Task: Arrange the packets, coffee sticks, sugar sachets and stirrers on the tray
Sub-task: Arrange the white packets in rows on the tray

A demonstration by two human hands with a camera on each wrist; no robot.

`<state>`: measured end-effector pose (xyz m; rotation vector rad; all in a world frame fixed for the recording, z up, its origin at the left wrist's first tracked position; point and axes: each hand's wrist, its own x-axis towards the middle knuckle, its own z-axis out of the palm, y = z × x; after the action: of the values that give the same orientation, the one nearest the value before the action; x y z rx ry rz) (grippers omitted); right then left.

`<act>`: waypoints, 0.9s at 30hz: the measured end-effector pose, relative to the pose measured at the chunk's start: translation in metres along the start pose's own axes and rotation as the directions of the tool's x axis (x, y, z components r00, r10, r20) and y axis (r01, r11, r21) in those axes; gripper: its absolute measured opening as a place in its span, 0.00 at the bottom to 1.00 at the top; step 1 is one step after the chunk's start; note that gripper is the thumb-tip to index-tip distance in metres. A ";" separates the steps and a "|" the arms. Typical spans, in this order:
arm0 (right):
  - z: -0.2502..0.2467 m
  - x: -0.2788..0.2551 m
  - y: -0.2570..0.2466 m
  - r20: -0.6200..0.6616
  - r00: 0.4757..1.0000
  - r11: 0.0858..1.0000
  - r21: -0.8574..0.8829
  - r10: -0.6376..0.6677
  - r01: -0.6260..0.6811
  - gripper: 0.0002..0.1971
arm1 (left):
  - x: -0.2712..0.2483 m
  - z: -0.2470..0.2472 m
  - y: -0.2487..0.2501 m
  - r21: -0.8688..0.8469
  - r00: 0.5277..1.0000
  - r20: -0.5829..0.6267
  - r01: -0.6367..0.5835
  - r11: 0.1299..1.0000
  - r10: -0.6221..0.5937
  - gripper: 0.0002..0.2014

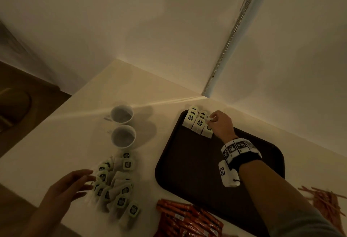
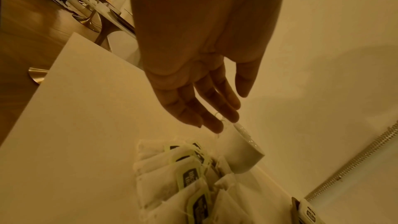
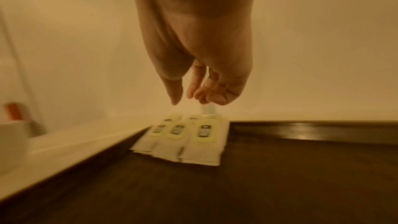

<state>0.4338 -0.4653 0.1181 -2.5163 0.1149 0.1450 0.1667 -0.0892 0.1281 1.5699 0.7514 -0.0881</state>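
A dark brown tray (image 1: 197, 171) (image 3: 280, 176) lies on the white table. Several pale tea bag packets (image 1: 198, 124) (image 3: 183, 135) are laid in neat overlapping rows in its far left corner. My right hand (image 1: 211, 119) (image 3: 185, 100) hovers over the rightmost row and pinches a small pale packet tag between thumb and fingers. A loose pile of tea bag packets (image 1: 116, 182) (image 2: 183, 185) lies on the table left of the tray. Beside that pile, just to its left, is my left hand (image 1: 88, 182) (image 2: 230, 111), fingers straight and holding nothing.
Two white cups (image 1: 121, 114) (image 1: 123, 136) stand behind the loose pile; one cup (image 2: 243, 154) shows in the left wrist view. Red coffee sticks (image 1: 187, 218) lie heaped at the tray's near left corner. Thin orange stirrers (image 1: 326, 205) lie right of the tray. Walls close the corner behind.
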 end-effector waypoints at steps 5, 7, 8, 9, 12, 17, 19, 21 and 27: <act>0.029 -0.075 -0.065 0.372 0.843 0.922 0.152 -0.388 0.357 0.08 | -0.012 -0.003 0.003 -0.016 1.000 0.019 -0.020 1.000 0.020 0.10; 0.049 -0.106 -0.082 0.566 0.670 0.868 0.200 -0.481 0.454 0.11 | -0.019 -0.004 0.003 -0.013 0.999 0.024 -0.030 0.999 0.030 0.10; 0.060 -0.118 -0.089 0.644 0.588 0.847 0.192 -0.490 0.495 0.14 | -0.023 -0.006 0.002 -0.013 0.999 0.025 -0.031 0.999 0.031 0.10; 0.072 -0.130 -0.094 0.699 0.530 0.830 0.169 -0.481 0.531 0.17 | -0.026 -0.006 0.001 -0.011 0.999 0.030 -0.033 0.999 0.033 0.10; 0.104 -0.157 -0.104 0.746 0.492 0.792 0.077 -0.449 0.606 0.30 | -0.035 -0.010 -0.007 -0.010 0.999 0.033 -0.033 0.999 0.033 0.10; 0.133 -0.187 -0.110 0.667 0.545 0.709 -0.036 -0.508 0.705 0.40 | -0.046 -0.022 -0.024 -0.006 1.000 0.014 -0.020 1.000 0.020 0.10; 0.141 -0.195 -0.111 0.635 0.552 0.673 -0.069 -0.540 0.737 0.40 | -0.049 -0.027 -0.029 -0.013 1.000 0.004 -0.013 1.000 0.013 0.10; 0.147 -0.200 -0.111 0.603 0.556 0.633 -0.107 -0.572 0.767 0.38 | -0.052 -0.032 -0.032 -0.017 1.000 -0.006 -0.010 1.000 0.009 0.10; 0.155 -0.209 -0.111 0.634 0.515 0.575 -0.132 -0.577 0.807 0.35 | -0.059 -0.039 -0.033 -0.046 0.999 -0.028 -0.017 0.999 0.016 0.10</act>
<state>0.2282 -0.2745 0.0840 -2.5831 -1.3295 0.5643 0.0893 -0.0789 0.1341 1.5362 0.7569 -0.0367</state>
